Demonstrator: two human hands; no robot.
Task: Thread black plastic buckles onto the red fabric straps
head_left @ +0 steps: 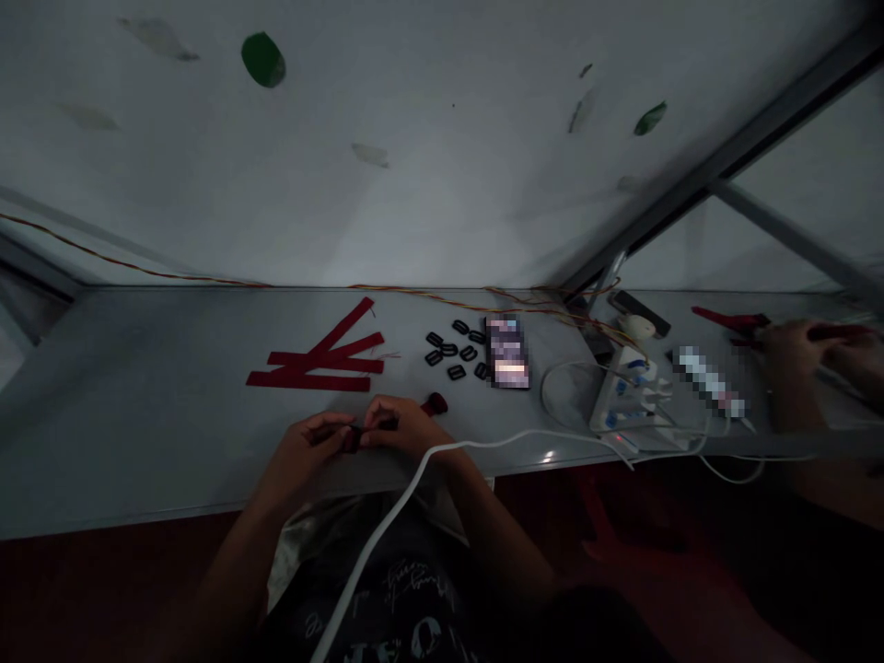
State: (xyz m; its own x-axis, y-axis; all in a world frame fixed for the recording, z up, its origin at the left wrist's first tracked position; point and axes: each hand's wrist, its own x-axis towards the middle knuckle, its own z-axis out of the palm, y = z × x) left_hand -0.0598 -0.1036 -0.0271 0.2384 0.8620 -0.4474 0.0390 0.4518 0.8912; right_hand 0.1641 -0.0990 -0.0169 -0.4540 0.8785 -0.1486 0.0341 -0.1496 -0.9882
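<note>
My left hand (pixel 312 448) and my right hand (pixel 402 425) meet above the front part of the table, fingers pinched together. Between the fingertips is a short dark red strap (pixel 352 442) with a small dark piece, perhaps a buckle, at its upper edge; detail is lost in the dim light. Past my right hand a rounded dark red strap end (pixel 436 403) shows; I cannot tell whether it joins the held strap. Several flat red straps (pixel 324 364) lie crossed beyond my left hand. Several black slide buckles (pixel 448 350) are scattered beyond my right hand.
A lit phone (pixel 507 353) lies beside the buckles. To the right stand a white power strip (pixel 630 396) and another phone (pixel 708 382). A white cable (pixel 428 456) crosses in front of my right forearm. A co-worker's hands (pixel 801 359) hold red material at far right.
</note>
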